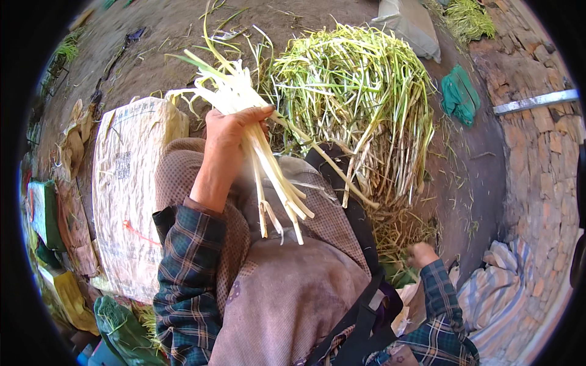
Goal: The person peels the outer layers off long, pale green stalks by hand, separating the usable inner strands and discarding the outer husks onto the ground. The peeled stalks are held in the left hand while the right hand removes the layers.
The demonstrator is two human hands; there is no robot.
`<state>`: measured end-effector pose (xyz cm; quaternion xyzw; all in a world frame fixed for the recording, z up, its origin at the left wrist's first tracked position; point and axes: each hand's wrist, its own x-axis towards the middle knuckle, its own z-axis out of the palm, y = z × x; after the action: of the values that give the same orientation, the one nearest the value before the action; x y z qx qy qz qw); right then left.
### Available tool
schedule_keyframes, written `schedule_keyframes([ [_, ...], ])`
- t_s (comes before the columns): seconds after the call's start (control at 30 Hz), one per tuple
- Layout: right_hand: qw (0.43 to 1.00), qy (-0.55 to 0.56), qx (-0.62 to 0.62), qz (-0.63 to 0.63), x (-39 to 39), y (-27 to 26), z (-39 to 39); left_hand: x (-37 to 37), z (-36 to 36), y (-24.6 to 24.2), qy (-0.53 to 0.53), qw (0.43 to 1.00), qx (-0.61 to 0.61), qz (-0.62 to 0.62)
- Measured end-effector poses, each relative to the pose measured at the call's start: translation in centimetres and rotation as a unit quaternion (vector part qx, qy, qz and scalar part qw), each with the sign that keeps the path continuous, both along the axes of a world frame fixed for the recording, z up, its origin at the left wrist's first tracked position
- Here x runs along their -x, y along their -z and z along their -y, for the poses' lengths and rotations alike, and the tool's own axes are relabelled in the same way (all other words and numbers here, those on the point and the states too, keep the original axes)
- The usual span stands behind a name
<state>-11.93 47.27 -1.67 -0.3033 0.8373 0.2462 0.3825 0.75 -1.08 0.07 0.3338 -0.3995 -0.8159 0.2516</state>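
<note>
My left hand (229,135) is closed around a bunch of pale leafy vegetable stalks (265,160), above my lap. Their white lower ends hang toward me, while thin yellow-green leaves stick out beyond the fist. One longer stalk (327,160) slants away to the right. Low on the right is my right hand (422,255), with its fingers curled beside dry plant trimmings (398,231); whether it holds anything is not visible. A large heap of similar green-topped stalks (361,100) lies on the ground in front of my right knee.
Left of my knees lies a whitish woven sack bundle (128,192) bearing print. A green cloth or bag (460,95) rests on the dirt floor (476,183). Along the right side runs a brick surface (545,183), with a striped plastic sheet (496,286) near it. A pale sack (409,27) stands behind the heap.
</note>
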Motion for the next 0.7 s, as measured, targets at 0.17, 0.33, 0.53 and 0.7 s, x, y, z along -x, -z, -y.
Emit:
schedule_keyframes([
  [0.17,0.845,0.025,0.533,-0.034,1.7,-2.1,13.6,0.7,-0.6,0.2,0.043,0.999,0.004,0.020],
  [0.33,0.702,-0.176,0.690,-0.015,-0.5,-3.2,28.7,0.8,-1.0,0.2,0.036,0.999,0.004,0.030],
  [0.53,0.641,-0.175,0.747,-0.026,-1.0,-2.2,33.9,0.5,-0.7,0.1,0.037,0.998,0.035,0.024],
  [0.7,0.630,-0.072,0.773,-0.012,1.7,-4.2,33.9,0.4,-0.7,-0.3,0.052,0.997,0.046,0.032],
])
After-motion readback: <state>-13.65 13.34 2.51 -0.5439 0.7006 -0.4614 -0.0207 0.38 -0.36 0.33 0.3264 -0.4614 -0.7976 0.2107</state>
